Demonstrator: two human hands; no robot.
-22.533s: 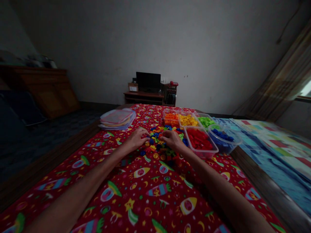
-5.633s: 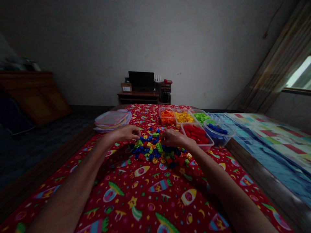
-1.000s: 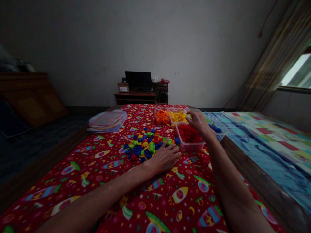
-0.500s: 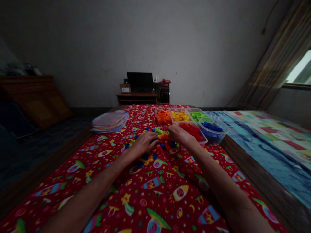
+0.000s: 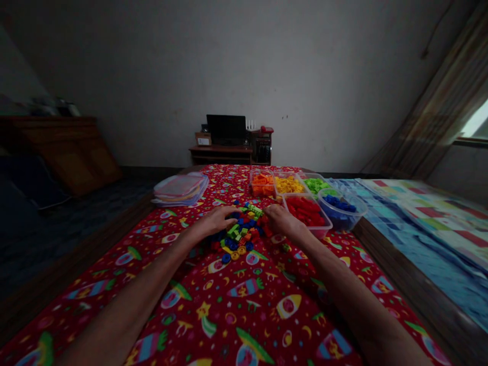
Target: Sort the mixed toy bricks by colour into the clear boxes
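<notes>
The hands are apart, mid-frame. The left hand (image 5: 215, 221), thumb and fingers parted, curves over the left edge of a pile of toy blocks (image 5: 240, 233); the right hand (image 5: 282, 219) bends down at its right edge, and whether its fingertips grip a block I cannot tell. Right of centre, clear tubs (image 5: 321, 233) hold orange, yellow, green and red blocks (image 5: 305, 209), beside a round bowl (image 5: 346, 223) of blue ones. Left of centre, stacked lids (image 5: 181, 187) lie on the red tablecloth (image 5: 263, 315).
</notes>
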